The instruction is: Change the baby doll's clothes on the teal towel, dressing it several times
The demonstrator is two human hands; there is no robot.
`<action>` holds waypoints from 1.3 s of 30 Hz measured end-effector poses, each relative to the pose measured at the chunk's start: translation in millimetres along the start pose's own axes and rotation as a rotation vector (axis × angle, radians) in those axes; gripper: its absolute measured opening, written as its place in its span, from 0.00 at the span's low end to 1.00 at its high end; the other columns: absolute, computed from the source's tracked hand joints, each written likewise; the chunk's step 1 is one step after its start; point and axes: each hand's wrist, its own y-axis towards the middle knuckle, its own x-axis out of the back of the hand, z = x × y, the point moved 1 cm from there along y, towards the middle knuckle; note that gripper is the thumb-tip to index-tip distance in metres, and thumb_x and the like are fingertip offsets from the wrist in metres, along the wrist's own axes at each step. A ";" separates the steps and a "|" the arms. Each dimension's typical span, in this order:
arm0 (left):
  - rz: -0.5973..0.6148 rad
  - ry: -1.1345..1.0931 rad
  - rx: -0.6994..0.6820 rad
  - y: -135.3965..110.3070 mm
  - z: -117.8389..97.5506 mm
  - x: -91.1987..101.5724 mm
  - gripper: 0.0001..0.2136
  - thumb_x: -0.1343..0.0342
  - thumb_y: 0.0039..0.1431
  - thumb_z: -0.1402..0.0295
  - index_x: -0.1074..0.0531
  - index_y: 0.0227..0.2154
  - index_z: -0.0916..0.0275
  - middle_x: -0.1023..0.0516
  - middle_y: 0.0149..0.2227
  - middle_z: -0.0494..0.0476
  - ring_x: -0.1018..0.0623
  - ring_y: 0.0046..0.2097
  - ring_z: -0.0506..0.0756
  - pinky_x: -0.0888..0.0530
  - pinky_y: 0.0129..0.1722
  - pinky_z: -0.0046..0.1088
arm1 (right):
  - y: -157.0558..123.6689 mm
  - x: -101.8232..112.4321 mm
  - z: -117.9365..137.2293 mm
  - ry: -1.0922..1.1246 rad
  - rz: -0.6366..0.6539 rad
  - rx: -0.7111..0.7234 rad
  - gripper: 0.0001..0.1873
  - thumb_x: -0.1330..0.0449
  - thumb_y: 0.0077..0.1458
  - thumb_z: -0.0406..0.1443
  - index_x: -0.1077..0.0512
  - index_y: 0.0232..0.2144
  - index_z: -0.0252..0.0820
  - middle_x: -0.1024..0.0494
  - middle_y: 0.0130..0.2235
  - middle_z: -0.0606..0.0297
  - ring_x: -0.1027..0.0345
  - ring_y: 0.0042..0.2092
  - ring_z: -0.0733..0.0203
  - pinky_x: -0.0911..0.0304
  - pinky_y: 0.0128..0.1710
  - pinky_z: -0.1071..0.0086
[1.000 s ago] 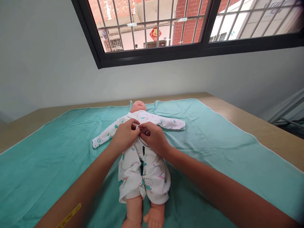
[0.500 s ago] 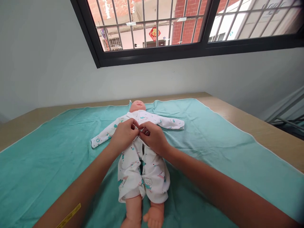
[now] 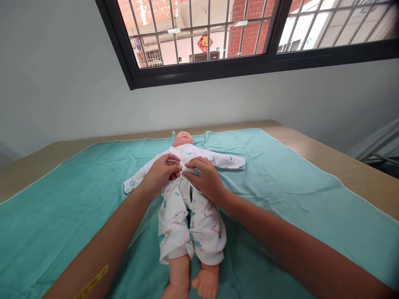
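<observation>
A baby doll (image 3: 183,138) lies on its back on a teal towel (image 3: 280,195), head towards the wall. It wears a white printed romper (image 3: 187,220) with sleeves spread to both sides and bare feet near me. My left hand (image 3: 162,174) and my right hand (image 3: 202,178) meet over the doll's chest. Both pinch the romper's front edges together at the middle, fingers curled on the cloth. The romper front gapes open below my hands, down to the legs.
The towel covers a wooden table (image 3: 327,162) that stands against a grey wall. A black-framed barred window (image 3: 218,41) is above. Metal rails (image 3: 380,155) show past the table's right edge.
Both hands stayed on the romper's chest and shifted slightly, the fingers working the front edges closer together. The view moved a little.
</observation>
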 end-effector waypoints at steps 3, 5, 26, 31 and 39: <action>0.011 0.034 0.003 -0.6 -0.9 -0.7 0.15 0.39 0.45 0.70 0.34 0.36 0.62 0.31 0.23 0.46 0.32 0.26 0.47 0.36 0.25 0.22 | -1.0 -1.1 -2.2 -0.023 -0.011 0.002 0.02 0.38 0.52 0.32 0.28 0.28 0.43 0.25 0.34 0.64 0.33 0.40 0.59 0.40 0.44 0.65; 0.041 0.032 -0.005 -1.5 -3.1 -2.1 0.16 0.38 0.43 0.71 0.33 0.37 0.62 0.30 0.25 0.46 0.33 0.25 0.46 0.36 0.25 0.22 | -1.4 -1.9 -3.0 -0.034 -0.024 0.009 0.05 0.38 0.52 0.33 0.29 0.26 0.43 0.26 0.32 0.65 0.34 0.38 0.60 0.41 0.42 0.66; -0.127 0.942 -0.343 -3.0 -1.5 -15.0 0.02 0.50 0.52 0.71 0.33 0.29 0.59 0.25 0.28 0.51 0.27 0.31 0.54 0.35 0.31 0.29 | -4.3 -3.9 -2.6 -0.082 -0.040 0.042 0.05 0.42 0.51 0.28 0.31 0.29 0.43 0.27 0.35 0.63 0.35 0.40 0.58 0.41 0.42 0.64; -0.183 0.837 -0.303 -3.6 -3.7 -15.7 0.02 0.47 0.48 0.72 0.32 0.27 0.60 0.27 0.26 0.50 0.29 0.30 0.52 0.36 0.31 0.29 | -5.4 -1.9 4.2 -0.186 -0.063 0.050 0.04 0.42 0.51 0.29 0.31 0.31 0.41 0.29 0.38 0.60 0.36 0.42 0.56 0.42 0.43 0.63; -0.057 0.026 0.038 -3.6 -9.6 -7.5 0.09 0.41 0.43 0.73 0.32 0.30 0.64 0.31 0.23 0.47 0.29 0.25 0.47 0.32 0.26 0.23 | -3.8 0.0 7.9 -0.154 0.026 0.011 0.03 0.44 0.57 0.35 0.33 0.31 0.42 0.30 0.32 0.65 0.37 0.35 0.61 0.43 0.38 0.67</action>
